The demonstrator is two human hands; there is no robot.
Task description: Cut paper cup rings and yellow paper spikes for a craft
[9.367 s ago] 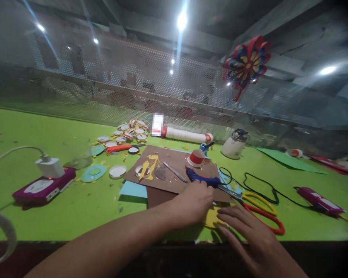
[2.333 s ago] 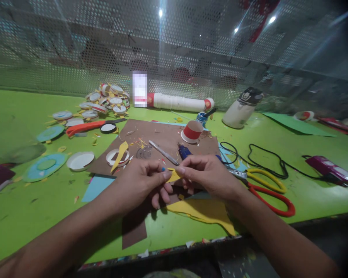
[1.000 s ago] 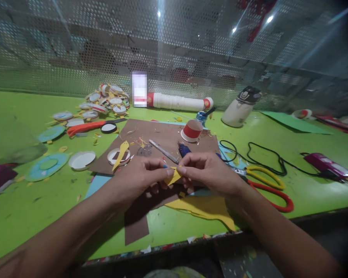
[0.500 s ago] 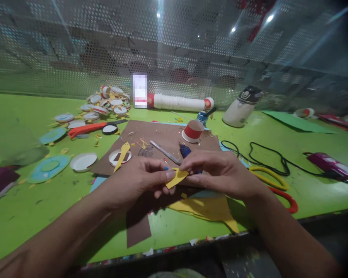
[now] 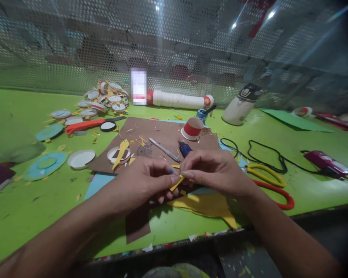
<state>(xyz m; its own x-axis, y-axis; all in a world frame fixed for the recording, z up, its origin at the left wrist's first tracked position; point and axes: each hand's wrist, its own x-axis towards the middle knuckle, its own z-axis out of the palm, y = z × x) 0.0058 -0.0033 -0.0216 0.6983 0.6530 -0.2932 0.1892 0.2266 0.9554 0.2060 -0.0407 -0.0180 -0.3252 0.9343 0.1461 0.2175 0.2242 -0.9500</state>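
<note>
Between both hands is a small piece of yellow paper (image 5: pixel 176 183), pinched and seemingly bent. My left hand (image 5: pixel 150 179) grips its left side with thumb and fingers closed. My right hand (image 5: pixel 211 170) pinches the other side, and the fingertips of the two hands nearly meet. Beneath them lies a brown sheet (image 5: pixel 136 131). A yellow paper cutout (image 5: pixel 122 152) rests across a white paper lid (image 5: pixel 110 155) left of the hands. Just beyond the right hand are a dark blue glue gun or similar tool (image 5: pixel 185 148) and a silver pen-like tool (image 5: pixel 164 149).
A red paper cup (image 5: pixel 193 128) stands upside down on the sheet. Red and yellow scissor handles (image 5: pixel 288 201) lie right. Folded yellow paper (image 5: pixel 205 204) is near the front edge. A pile of decorated lids (image 5: pixel 104 100), orange scissors (image 5: pixel 87 125), a white jug (image 5: pixel 239 108) and a black cord (image 5: pixel 266 158) lie around.
The yellow paper, earlier showing a broad flat face, now appears narrower and bent between the fingers. My right hand has shifted slightly left, its fingertips closer to the left hand's.
</note>
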